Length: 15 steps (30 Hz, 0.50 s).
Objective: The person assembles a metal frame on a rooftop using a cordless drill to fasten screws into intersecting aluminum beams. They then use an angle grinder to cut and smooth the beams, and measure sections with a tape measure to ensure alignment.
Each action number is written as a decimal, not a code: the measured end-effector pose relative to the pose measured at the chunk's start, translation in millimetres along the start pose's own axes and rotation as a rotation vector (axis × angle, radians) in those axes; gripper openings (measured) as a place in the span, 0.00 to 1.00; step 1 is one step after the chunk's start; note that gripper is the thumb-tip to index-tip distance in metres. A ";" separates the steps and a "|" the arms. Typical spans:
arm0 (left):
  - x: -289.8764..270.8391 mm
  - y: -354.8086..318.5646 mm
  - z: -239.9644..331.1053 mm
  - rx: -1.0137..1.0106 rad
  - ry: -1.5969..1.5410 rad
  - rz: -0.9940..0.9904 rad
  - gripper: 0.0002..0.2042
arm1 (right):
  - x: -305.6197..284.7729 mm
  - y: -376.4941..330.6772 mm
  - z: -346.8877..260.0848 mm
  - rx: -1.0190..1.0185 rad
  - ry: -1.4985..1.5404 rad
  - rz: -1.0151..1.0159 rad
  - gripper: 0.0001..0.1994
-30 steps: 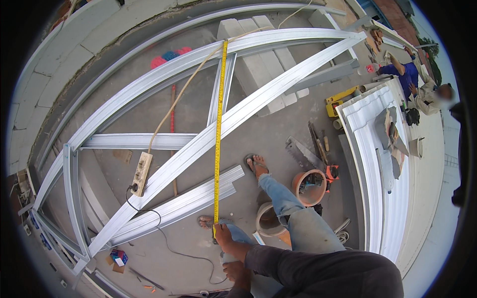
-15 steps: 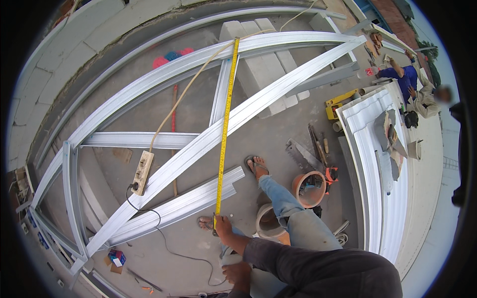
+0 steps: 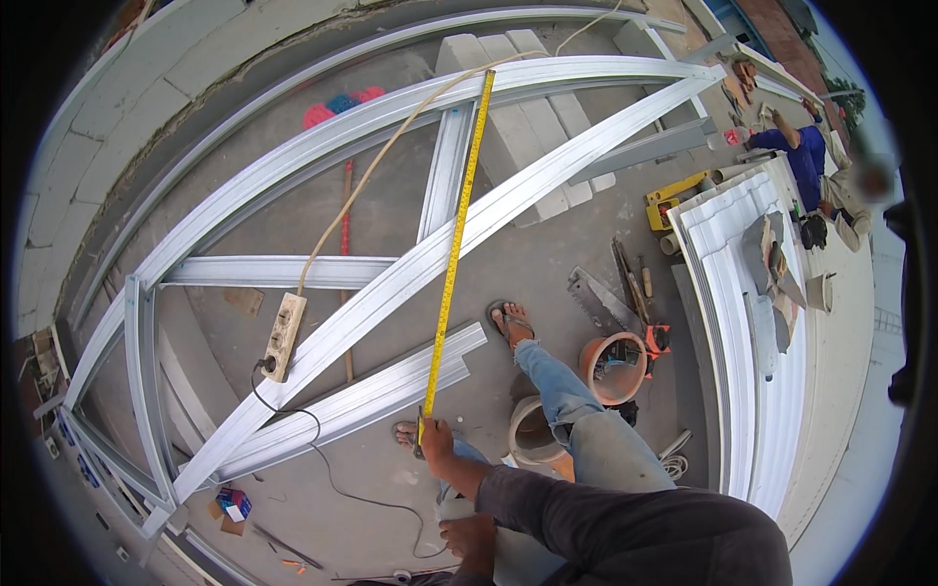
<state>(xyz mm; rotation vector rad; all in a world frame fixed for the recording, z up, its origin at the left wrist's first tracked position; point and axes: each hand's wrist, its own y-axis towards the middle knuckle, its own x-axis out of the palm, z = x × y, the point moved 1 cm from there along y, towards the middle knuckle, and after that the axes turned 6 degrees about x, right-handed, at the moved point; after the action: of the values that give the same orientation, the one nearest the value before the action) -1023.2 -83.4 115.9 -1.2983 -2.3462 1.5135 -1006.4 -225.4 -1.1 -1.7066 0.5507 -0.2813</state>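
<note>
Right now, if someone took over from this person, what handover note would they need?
Left hand: pinches the near end of the yellow tape measure, stretched flat across the curved metal frame up to its far arched rail.
Right hand: low by the body, holds nothing that shows.
Nearby: power strip on the frame, handsaw and orange pot to the right.
Done: tape laid out. Left: reading it; no marking shows.

Bright, even daylight through a strong fisheye.
Soft, faint shadows under the aluminium frame (image 3: 410,264); mild sheen on its rails and on the stacked white panels (image 3: 752,322). Straight edges bent toward the rim, black vignette in the corners, slight softness at the periphery.
</note>
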 end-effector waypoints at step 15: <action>-1.4 6.1 -3.8 0.027 -0.031 -0.029 0.47 | 1.9 56.6 41.9 0.035 -0.095 0.046 0.20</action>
<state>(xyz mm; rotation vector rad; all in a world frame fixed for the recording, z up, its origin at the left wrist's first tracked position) -1016.8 -80.7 113.7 -1.2378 -2.3440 1.5626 -996.4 -197.9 -65.2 -1.6621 0.5111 -0.1756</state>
